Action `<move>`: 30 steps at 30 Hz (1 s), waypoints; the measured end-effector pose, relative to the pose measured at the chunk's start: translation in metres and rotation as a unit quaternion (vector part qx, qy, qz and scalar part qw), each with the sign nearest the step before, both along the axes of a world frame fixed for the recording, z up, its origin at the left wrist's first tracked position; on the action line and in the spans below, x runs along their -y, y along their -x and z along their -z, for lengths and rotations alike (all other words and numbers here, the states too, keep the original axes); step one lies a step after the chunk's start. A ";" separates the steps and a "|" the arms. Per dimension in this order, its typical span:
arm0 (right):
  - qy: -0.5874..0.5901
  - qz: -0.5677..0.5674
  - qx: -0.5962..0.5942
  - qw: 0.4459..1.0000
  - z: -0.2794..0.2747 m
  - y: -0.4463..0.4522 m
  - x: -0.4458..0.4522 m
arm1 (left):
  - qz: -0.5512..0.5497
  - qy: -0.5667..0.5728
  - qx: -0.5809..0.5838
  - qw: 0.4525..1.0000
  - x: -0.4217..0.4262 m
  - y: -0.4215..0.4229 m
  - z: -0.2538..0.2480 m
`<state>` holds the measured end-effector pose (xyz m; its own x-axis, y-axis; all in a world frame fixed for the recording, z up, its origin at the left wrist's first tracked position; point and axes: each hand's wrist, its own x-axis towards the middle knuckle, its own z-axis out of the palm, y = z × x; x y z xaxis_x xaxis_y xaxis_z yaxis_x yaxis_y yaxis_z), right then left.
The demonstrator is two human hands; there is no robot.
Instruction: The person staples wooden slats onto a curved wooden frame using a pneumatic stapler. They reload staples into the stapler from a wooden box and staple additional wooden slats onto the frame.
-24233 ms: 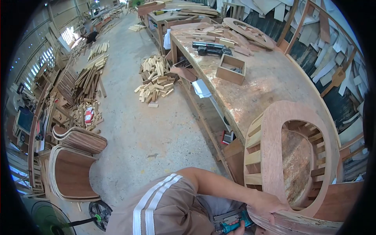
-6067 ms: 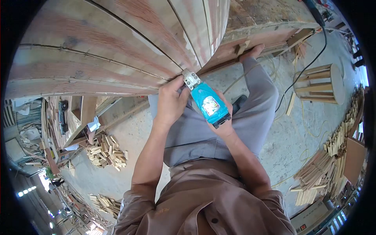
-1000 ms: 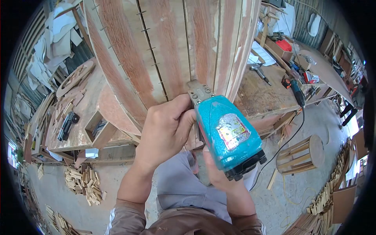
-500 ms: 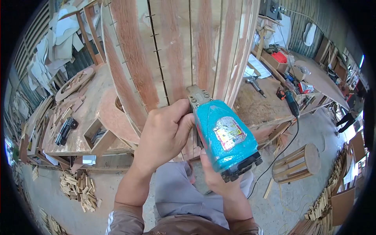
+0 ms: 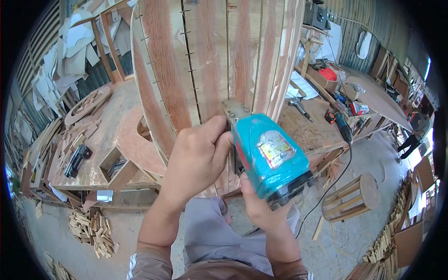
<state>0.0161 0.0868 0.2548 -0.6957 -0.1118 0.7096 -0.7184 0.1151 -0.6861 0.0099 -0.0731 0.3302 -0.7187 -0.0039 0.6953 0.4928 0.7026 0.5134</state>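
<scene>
A teal staple gun (image 5: pixel 273 151) with a worn label lies across the middle of the view, its metal nose against a curved panel of wooden strips (image 5: pixel 205 60). My right hand (image 5: pixel 261 205) is closed around the gun's handle from below; the gun's body hides most of those fingers. Beside the nose, my left hand (image 5: pixel 198 156) is curled shut, thumb and forefinger against the gun's front part. Its other fingers are hidden underneath. Small staple-like pieces of metal cross a dark gap between the strips on the panel's left side.
A workbench (image 5: pixel 126 100) carries a black tool (image 5: pixel 78 161) and an open wooden box (image 5: pixel 116 165). On the right lie a drill-like tool (image 5: pixel 301 108) and a corded tool (image 5: pixel 344 126). A slatted drum (image 5: pixel 351 198) and wood offcuts (image 5: pixel 93 231) occupy the floor. A person (image 5: pixel 414 133) stands far right.
The view has shifted slightly, with the panel appearing a little to the right. The gun's rear end has swung slightly right and up; both hands keep their grip.
</scene>
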 end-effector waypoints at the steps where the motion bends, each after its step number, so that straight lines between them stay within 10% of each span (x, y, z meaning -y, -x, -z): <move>1: 0.010 0.003 -0.020 1.000 -0.008 0.001 0.002 | 0.000 0.001 -0.002 1.000 0.000 0.000 -0.004; 12: -0.057 0.079 -0.143 0.985 -0.037 0.000 0.001 | 0.004 0.017 -0.036 0.999 -0.003 0.000 -0.022; 30: 0.056 -0.005 0.021 0.998 -0.082 0.002 0.007 | -0.007 0.025 -0.054 0.998 0.000 0.007 -0.052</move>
<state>0.0137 0.0802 0.3364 -0.7244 -0.0409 0.6882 -0.6894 0.0297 -0.7238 0.0031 -0.0733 0.3820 -0.6399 0.0230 0.7681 0.5326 0.7339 0.4216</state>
